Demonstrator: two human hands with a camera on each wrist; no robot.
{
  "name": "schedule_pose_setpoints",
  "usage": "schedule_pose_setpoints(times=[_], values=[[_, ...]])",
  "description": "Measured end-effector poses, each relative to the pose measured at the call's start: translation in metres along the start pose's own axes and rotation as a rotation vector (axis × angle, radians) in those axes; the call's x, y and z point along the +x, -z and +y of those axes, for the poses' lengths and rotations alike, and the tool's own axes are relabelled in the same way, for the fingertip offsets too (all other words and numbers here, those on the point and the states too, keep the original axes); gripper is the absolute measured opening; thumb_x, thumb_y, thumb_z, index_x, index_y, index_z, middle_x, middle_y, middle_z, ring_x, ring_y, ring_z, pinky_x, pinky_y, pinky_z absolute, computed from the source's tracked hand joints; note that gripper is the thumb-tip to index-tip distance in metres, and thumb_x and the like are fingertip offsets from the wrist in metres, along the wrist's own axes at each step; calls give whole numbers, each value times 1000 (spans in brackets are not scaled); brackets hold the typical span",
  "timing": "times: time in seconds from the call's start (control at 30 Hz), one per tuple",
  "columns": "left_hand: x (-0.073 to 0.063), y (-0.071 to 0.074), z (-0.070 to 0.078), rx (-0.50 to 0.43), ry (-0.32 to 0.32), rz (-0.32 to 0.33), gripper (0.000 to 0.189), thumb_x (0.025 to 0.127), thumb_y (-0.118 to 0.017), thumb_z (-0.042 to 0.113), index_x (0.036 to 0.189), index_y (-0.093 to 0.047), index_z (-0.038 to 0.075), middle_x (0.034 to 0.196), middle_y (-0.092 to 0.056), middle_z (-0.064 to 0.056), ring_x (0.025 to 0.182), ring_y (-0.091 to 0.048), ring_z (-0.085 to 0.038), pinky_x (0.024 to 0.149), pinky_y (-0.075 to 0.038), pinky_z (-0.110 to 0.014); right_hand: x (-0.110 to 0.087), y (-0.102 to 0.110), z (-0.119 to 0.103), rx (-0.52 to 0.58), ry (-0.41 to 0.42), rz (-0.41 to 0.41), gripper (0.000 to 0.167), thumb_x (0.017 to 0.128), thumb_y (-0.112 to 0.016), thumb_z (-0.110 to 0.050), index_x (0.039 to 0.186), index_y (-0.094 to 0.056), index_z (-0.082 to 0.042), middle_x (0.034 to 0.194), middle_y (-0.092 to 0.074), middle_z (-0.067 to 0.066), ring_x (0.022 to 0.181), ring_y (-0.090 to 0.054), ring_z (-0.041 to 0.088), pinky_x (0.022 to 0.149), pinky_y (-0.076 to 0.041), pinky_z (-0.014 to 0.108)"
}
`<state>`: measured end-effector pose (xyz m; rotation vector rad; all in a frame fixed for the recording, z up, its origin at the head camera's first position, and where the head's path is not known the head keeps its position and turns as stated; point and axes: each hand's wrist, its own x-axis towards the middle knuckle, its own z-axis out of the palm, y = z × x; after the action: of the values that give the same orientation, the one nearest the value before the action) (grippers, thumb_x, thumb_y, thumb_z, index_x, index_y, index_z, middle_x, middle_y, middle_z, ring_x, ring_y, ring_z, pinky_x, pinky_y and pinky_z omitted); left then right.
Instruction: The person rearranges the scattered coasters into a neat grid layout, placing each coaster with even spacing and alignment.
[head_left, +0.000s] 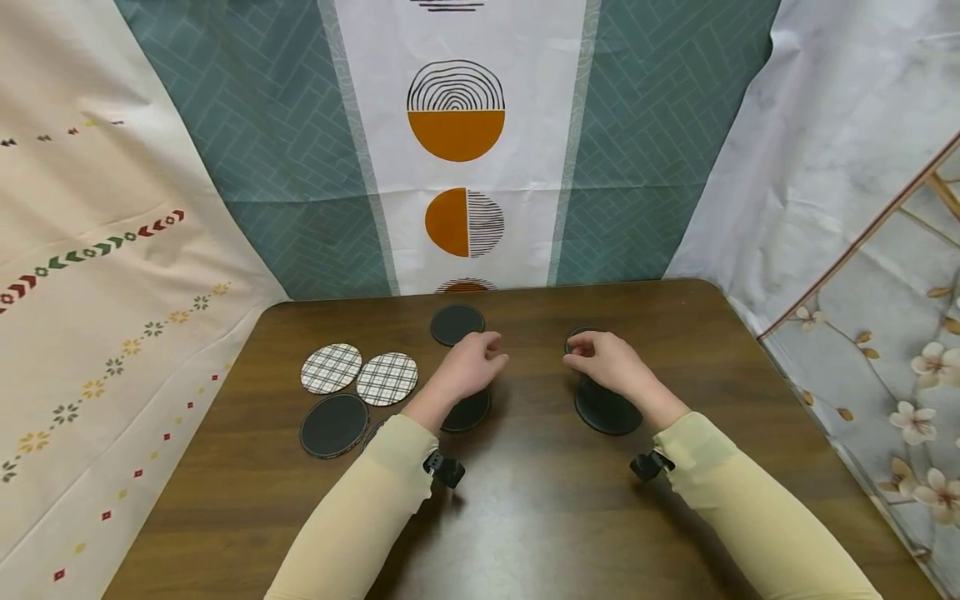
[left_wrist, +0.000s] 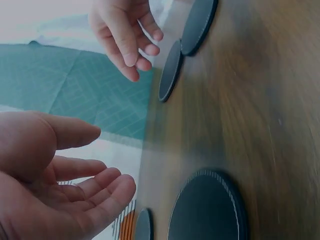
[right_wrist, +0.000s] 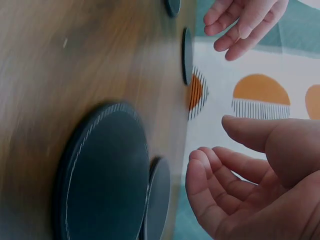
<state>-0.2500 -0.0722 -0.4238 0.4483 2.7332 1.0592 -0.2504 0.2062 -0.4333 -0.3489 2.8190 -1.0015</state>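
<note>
your left hand (head_left: 471, 367) and right hand (head_left: 603, 360) hover over the table (head_left: 525, 500) with fingers loosely curled, holding nothing. a dark round coaster (head_left: 606, 408) lies flat under your right wrist, another (head_left: 467, 412) under your left, a third (head_left: 457, 323) just past your left fingertips. they look thin, light and fairly stiff, lying flush on smooth wood, so they'll likely slide; pinch one at the stitched rim, lifting an edge first. two plaid coasters (head_left: 331, 367) sit well to the left.
</note>
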Motion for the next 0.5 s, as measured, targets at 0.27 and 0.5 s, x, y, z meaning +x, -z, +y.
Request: schedule_pose_setpoints(times=[0.27, 0.5], values=[[-24, 13, -17, 135, 15, 44, 52, 110, -69, 21, 154, -59, -4, 144, -63, -22, 125, -68, -35, 103, -56, -51, 3, -24, -26, 2, 55, -58, 45, 108, -73, -26, 143, -70, 2, 115, -74, 7, 111, -69, 30, 91, -55, 47], [-42, 20, -34, 184, 45, 63, 51, 108, -72, 22, 151, -62, -4, 147, -62, -24, 131, -65, -39, 107, -54, -54, 5, -42, -43, 39, 45, -110, 45, 109, -73, -27, 144, -69, 1, 120, -74, 8, 109, -70, 27, 90, -57, 46]])
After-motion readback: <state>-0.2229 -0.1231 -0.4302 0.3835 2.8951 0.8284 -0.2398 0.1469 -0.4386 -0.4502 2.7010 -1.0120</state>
